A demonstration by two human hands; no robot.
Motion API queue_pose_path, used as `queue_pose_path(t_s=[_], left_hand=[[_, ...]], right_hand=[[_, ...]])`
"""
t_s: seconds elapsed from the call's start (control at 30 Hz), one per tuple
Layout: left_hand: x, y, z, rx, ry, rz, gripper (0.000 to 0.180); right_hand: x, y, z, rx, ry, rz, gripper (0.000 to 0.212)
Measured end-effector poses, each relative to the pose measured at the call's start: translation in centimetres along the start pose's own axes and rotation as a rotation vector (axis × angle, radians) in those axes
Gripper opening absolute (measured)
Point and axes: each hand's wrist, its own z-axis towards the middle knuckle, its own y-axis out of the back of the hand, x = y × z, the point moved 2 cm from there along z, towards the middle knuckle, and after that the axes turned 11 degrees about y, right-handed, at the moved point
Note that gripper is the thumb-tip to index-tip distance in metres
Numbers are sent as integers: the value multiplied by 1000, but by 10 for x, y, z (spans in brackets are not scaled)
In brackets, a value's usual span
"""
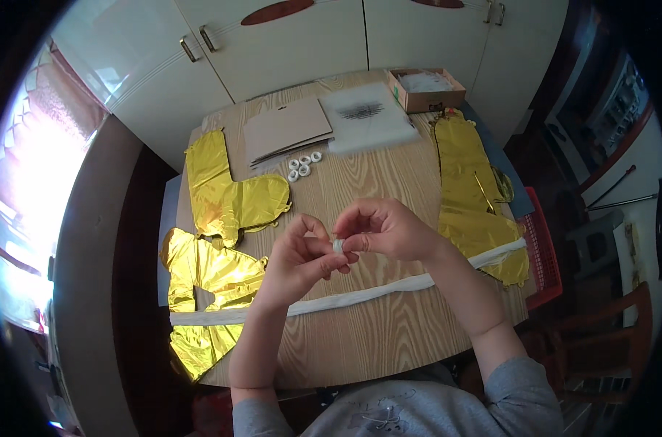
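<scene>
Above the middle of the table, my left hand (pixel 303 256) and my right hand (pixel 387 230) meet fingertip to fingertip. Both pinch a small white roll (pixel 338 246), with the fingers covering part of it. Farther back lies a group of several small white rolls (pixel 304 167) with dark centres. A long white strip (pixel 360 295) runs across the table beneath my forearms. Flat gold foil balloons lie at either side: one at the upper left (pixel 218 193), one at the lower left (pixel 200 273) under the strip's end, and more gold foil (pixel 465 175) on the right.
Toward the back are stacked brown cardboard sheets (pixel 287 131) and a translucent plastic packet (pixel 367 120) with dark marks. A cardboard box (pixel 433 100) holding clear plastic stands at the far right corner. Beside the right edge is a red plastic basket (pixel 543 247). White cabinets (pixel 294 44) stand behind the table.
</scene>
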Motion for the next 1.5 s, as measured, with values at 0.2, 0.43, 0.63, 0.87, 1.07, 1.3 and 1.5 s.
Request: queue_pose_path(t_s=[0.2, 0.43, 0.63, 0.87, 1.07, 1.3, 1.5], left_hand=[[4, 8, 5, 43, 55, -65, 32], [11, 10, 15, -147, -9, -193, 30], [16, 15, 18, -249, 0, -56, 24], [25, 28, 20, -156, 83, -386, 22], [34, 19, 23, -173, 61, -645, 21], [40, 2, 23, -170, 61, -735, 21], [36, 3, 21, -257, 51, -586, 17]], right_hand=[[0, -3, 0, -16, -19, 33, 22], [-2, -1, 3, -146, -34, -338, 14], [-9, -1, 4, -201, -7, -446, 13], [-5, -4, 4, -306, 192, -586, 14], [-3, -20, 3, -177, 611, -1215, 25], [-8, -22, 1, -194, 700, -1398, 24], [-8, -23, 4, -270, 659, -1384, 18]])
